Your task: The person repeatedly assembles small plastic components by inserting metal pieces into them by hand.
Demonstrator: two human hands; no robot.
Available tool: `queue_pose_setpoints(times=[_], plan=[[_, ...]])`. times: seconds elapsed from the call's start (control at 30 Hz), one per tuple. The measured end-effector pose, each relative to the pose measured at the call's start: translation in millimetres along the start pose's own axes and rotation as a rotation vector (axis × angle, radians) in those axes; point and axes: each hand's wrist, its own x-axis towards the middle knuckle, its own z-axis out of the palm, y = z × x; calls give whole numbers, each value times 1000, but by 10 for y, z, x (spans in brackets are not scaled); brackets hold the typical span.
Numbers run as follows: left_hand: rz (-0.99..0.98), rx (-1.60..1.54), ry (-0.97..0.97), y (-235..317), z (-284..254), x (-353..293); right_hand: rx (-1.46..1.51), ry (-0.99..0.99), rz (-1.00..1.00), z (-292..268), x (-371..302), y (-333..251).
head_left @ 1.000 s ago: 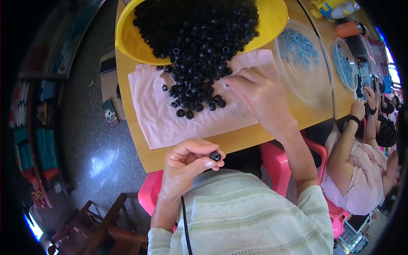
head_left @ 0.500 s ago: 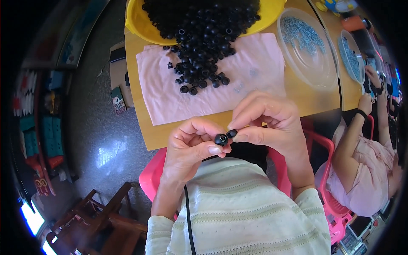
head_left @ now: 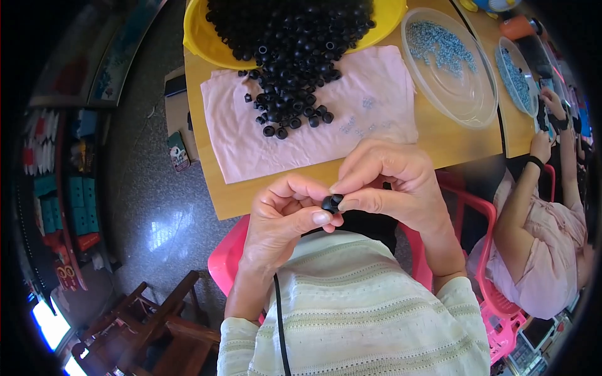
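Observation:
My left hand [head_left: 280, 214] pinches a round black plastic piece [head_left: 327, 205], which looks like a cord-lock body, between thumb and fingers. Against it, my right hand [head_left: 396, 183] holds a smaller black plastic cap [head_left: 337, 199] by thumb and forefinger. The two parts touch in front of my waist; whether one sits inside the other I cannot tell. Beyond my hands, a heap of similar black plastic parts [head_left: 285, 103] spills onto a pink cloth [head_left: 244, 147]. Several tiny silvery-blue bits [head_left: 351, 127] also lie on that cloth.
The black parts pour from a yellow basin [head_left: 195, 34] on the wooden table [head_left: 216, 199]. At right stand a clear plastic tray [head_left: 464, 113] and a smaller tub [head_left: 515, 81], both with tiny bluish pieces. Another person's arm [head_left: 523, 188] is at the far right, beside a pink chair [head_left: 483, 269].
My right hand has moved slightly left, bringing the small cap from beside the round piece up against it. The view has shifted a little.

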Motion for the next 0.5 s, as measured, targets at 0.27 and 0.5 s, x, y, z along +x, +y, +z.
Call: queue_pose_setpoints(times=[0.27,0.5], plan=[[-142,-224,-33,2,-30,-12,-540,122,-249,190,-39,-146],[-195,-214,55,12,33,-2,-723,113,-472,145,-55,-40]])
